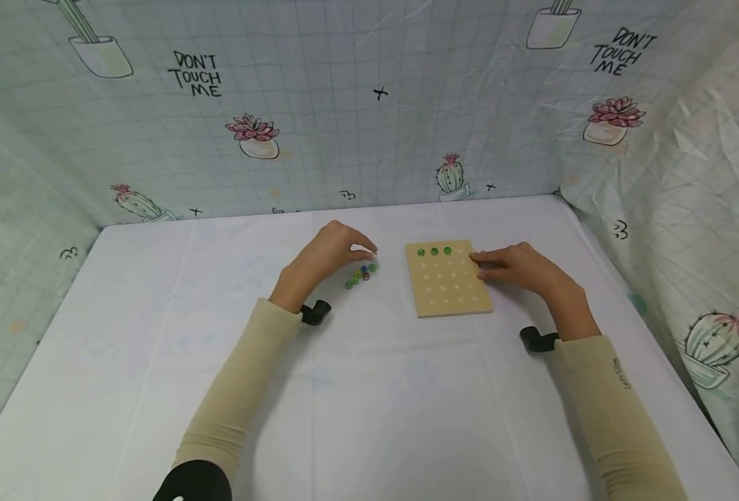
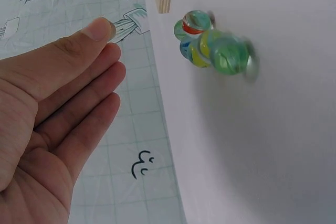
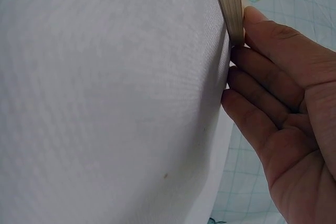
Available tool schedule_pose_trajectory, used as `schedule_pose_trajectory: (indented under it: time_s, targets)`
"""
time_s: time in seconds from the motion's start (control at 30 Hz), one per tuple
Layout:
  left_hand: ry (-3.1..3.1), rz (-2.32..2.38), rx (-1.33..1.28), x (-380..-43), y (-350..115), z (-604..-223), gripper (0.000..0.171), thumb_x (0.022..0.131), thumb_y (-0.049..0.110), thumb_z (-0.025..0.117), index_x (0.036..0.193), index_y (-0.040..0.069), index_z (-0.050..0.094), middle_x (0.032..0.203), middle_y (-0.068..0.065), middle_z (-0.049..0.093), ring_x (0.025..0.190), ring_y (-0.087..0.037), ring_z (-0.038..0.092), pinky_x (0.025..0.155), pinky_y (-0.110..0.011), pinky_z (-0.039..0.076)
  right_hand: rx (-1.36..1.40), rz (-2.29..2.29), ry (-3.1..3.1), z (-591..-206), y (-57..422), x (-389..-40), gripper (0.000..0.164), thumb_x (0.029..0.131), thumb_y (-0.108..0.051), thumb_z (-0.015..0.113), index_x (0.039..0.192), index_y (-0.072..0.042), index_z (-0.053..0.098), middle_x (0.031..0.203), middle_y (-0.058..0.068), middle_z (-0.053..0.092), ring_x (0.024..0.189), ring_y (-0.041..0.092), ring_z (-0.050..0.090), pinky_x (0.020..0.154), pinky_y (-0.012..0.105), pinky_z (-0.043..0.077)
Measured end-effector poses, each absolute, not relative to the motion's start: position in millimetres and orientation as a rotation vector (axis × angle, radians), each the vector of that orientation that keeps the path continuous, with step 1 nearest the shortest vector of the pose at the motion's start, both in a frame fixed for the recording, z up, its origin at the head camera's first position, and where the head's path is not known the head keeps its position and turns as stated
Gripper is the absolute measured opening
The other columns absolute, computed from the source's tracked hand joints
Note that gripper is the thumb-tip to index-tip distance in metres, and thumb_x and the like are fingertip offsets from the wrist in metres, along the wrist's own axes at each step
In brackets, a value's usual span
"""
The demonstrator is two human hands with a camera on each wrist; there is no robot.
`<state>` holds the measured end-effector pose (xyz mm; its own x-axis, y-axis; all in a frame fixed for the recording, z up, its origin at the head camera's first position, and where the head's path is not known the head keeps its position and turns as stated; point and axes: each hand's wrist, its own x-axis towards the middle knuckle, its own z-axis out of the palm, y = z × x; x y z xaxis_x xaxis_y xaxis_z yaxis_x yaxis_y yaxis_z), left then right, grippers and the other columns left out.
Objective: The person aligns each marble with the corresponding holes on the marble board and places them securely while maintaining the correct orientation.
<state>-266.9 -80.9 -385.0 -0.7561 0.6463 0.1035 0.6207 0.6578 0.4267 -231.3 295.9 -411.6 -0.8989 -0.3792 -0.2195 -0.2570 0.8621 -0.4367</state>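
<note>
A light wooden peg-style board (image 1: 449,289) with rows of round hollows lies flat on the table. Three green marbles (image 1: 434,251) sit in its far row. My right hand (image 1: 522,268) holds the board's right edge, thumb on the top face and fingers against the side. Left of the board my left hand (image 1: 326,254) hovers, thumb and index tips close together; no marble shows between them in the left wrist view. Just below those fingertips is a small cluster of glass marbles (image 2: 229,56), green, yellow, blue and one with red.
A white cloth covers the table (image 1: 369,403). Behind it hangs a gridded curtain (image 1: 332,125) printed with potted plants, and more of it closes both sides. Black wrist mounts (image 1: 538,339) stick out beneath both wrists.
</note>
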Motion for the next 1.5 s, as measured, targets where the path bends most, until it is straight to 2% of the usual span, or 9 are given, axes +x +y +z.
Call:
schedule_pose_trajectory:
  time_s: [0.93,1.2,1.5]
  targets:
    - [2.778,0.822,1.136,-266,-46,-388,0.019,0.090,0.019,0.078,0.108,0.012,0.082,0.106,0.000,0.078,0.098,-0.016,0.073,0.088,-0.028,0.057,-0.490,-0.576,2.751,-409,295,-232,0.050,0.099,-0.028,0.069,0.145,-0.014,0.056,0.147,0.013,0.053,0.137,0.040,0.048,0.111,0.058,0.040]
    - [2.757,0.834,1.144,-267,-30,-387,0.018,0.090,0.017,0.078,0.107,0.013,0.082,0.106,0.000,0.078,0.101,-0.018,0.073,0.087,-0.029,0.056,-0.478,-0.578,2.752,-408,295,-232,0.051,0.099,-0.028,0.069,0.146,-0.014,0.055,0.148,0.014,0.052,0.138,0.040,0.047,0.112,0.059,0.039]
    - [2.719,0.831,1.147,-267,-10,-391,0.019,0.091,0.017,0.078,0.109,0.013,0.081,0.108,0.001,0.077,0.106,-0.017,0.071,0.093,-0.028,0.054,-0.475,-0.584,2.740,-410,295,-230,0.050,0.099,-0.029,0.069,0.145,-0.014,0.056,0.148,0.013,0.053,0.138,0.040,0.047,0.112,0.059,0.038]
